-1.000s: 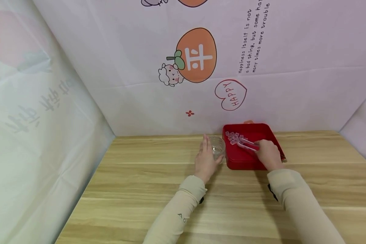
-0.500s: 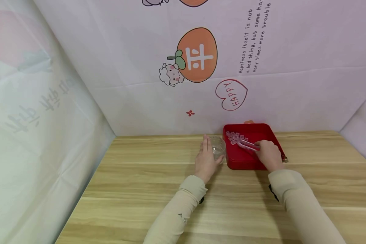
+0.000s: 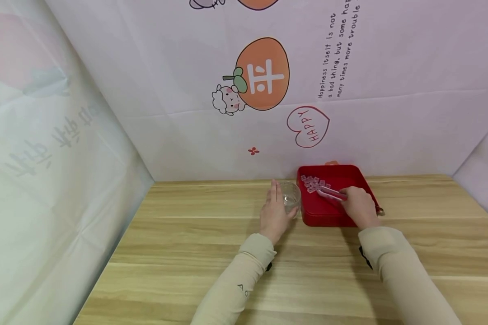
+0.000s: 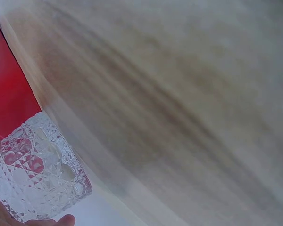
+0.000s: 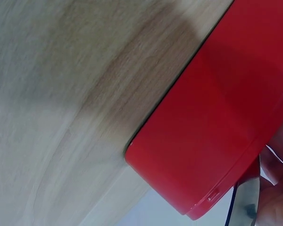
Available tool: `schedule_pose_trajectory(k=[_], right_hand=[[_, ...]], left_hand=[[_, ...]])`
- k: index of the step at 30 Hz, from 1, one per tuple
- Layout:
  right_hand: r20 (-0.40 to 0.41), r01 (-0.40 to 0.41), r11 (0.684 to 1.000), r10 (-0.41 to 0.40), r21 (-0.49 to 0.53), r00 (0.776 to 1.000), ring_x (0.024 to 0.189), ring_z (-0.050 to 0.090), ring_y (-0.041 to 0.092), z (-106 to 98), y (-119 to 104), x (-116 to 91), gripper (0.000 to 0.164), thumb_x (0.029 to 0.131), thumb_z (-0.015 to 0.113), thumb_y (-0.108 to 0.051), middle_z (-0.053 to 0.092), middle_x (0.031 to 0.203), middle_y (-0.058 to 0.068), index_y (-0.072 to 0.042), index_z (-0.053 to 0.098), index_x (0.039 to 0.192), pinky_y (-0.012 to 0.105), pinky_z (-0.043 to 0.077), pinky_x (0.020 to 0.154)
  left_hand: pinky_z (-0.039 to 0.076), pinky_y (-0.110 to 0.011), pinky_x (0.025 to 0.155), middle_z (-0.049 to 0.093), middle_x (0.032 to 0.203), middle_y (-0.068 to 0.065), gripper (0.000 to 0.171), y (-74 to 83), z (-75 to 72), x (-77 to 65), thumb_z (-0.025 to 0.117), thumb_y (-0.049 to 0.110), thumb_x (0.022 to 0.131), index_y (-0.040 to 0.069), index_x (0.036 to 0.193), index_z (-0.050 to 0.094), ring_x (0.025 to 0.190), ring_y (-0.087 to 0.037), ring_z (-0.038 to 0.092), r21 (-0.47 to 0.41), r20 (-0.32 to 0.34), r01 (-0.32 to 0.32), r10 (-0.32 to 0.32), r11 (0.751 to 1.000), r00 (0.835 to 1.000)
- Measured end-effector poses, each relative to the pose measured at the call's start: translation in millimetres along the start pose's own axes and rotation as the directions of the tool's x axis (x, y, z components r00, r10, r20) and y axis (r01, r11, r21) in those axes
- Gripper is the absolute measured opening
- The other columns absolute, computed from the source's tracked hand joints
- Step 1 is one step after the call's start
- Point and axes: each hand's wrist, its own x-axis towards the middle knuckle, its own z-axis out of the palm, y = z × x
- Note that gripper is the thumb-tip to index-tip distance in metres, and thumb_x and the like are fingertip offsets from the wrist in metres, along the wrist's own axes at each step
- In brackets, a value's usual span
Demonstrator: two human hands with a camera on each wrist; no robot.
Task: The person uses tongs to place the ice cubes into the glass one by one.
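My left hand holds a clear cut-glass cup, its fingers along the left side and the thumb at the front. A diamond pattern covers the glass in the left wrist view. Just right of it stands a red tray. Several small clear cubes lie heaped in the tray's back left corner. With my right hand, over the tray's right side, I grip a pair of tongs. Their tips reach the near edge of the heap, arms close together. Whether a cube sits between the tips is too small to tell.
A wooden table carries everything. Behind the tray hangs a white printed cloth, and another cloth closes the left side. A small metal piece shows at the tray's right edge.
The arms of the tongs, spread apart a second ago, have come together beside the cubes. My left hand and the glass cup have stayed in place.
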Motion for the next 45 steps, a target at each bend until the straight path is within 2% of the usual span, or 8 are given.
schedule_pose_trajectory(k=[7,13,18,21,24,31,35,45], right_hand=[[-0.066,0.033,0.999,-0.033,0.004,0.997,0.085,0.063,0.047,-3,4,-2,0.024,0.082,0.063,0.002,0.066,0.101,0.033,0.012,0.067,0.104,0.056,0.052,0.071],[-0.061,0.022,0.999,-0.02,0.035,0.998,0.086,0.061,0.043,-11,6,-6,0.028,0.084,0.063,0.001,0.065,0.105,0.034,0.013,0.065,0.109,0.054,0.052,0.074],[-0.053,0.013,0.998,-0.01,0.054,0.999,0.079,0.058,0.037,-23,2,-8,0.031,0.085,0.064,0.0,0.063,0.107,0.036,0.013,0.062,0.114,0.041,0.05,0.064],[-0.065,0.021,0.998,-0.016,0.066,0.998,0.074,0.055,0.033,-29,-1,-10,0.032,0.085,0.064,0.001,0.063,0.105,0.035,0.012,0.062,0.114,0.031,0.044,0.057],[-0.097,0.053,0.996,-0.046,0.068,0.994,0.07,0.053,0.03,-33,-5,-13,0.031,0.084,0.065,0.001,0.065,0.101,0.034,0.011,0.063,0.113,0.027,0.039,0.055],[-0.165,0.16,0.986,-0.149,0.054,0.975,0.072,0.057,0.032,-36,-19,-18,0.03,0.08,0.068,0.002,0.066,0.098,0.031,0.009,0.066,0.109,0.039,0.046,0.062],[-0.146,0.175,0.982,-0.164,0.065,0.976,0.08,0.06,0.036,-37,-31,-20,0.03,0.08,0.068,0.002,0.066,0.103,0.031,0.009,0.067,0.11,0.048,0.05,0.069],[-0.044,0.16,0.983,-0.156,0.093,0.987,0.089,0.061,0.037,-32,-56,-25,0.036,0.081,0.072,-0.005,0.065,0.111,0.029,0.005,0.066,0.116,0.052,0.055,0.078]], left_hand=[[0.054,-0.031,0.093,0.021,0.16,-0.007,0.089,-0.1,0.5,-0.2,0.062,0.051,0.088,0.004,0.152,0.022,0.138,-0.023,0.042,-0.008,-0.012,-0.009,0.009,1.0,1.0],[0.055,-0.03,0.089,0.021,0.16,-0.007,0.088,0.8,0.2,-0.7,0.061,0.051,0.088,0.004,0.152,0.022,0.137,-0.022,0.043,0.008,-0.009,-0.013,0.013,1.0,1.0],[0.053,-0.031,0.094,0.02,0.161,-0.007,0.089,1.6,-0.9,-0.7,0.062,0.05,0.088,0.004,0.152,0.021,0.138,-0.023,0.041,-0.006,-0.001,-0.002,0.002,1.0,1.0],[0.052,-0.031,0.095,0.018,0.161,-0.007,0.09,1.9,-1.1,-0.7,0.061,0.051,0.088,0.005,0.152,0.019,0.139,-0.023,0.041,-0.012,0.005,0.004,-0.004,1.0,1.0],[0.053,-0.031,0.094,0.017,0.161,-0.006,0.09,2.2,-1.3,-1.0,0.061,0.051,0.088,0.005,0.153,0.019,0.138,-0.023,0.041,-0.021,0.004,0.008,-0.008,1.0,1.0],[0.053,-0.03,0.092,0.015,0.162,-0.006,0.091,2.2,-1.4,-1.3,0.062,0.051,0.087,0.005,0.153,0.019,0.138,-0.022,0.041,-0.033,-0.003,0.021,-0.021,0.999,1.0],[0.054,-0.029,0.09,0.016,0.162,-0.008,0.092,1.8,-0.9,-1.3,0.062,0.051,0.087,0.004,0.152,0.019,0.136,-0.022,0.044,-0.025,-0.015,0.021,-0.021,0.999,1.0],[0.05,-0.028,0.098,0.016,0.161,-0.011,0.092,1.6,-1.0,-1.3,0.062,0.051,0.087,0.002,0.152,0.018,0.138,-0.021,0.042,-0.032,-0.014,0.031,-0.031,0.999,0.999]])
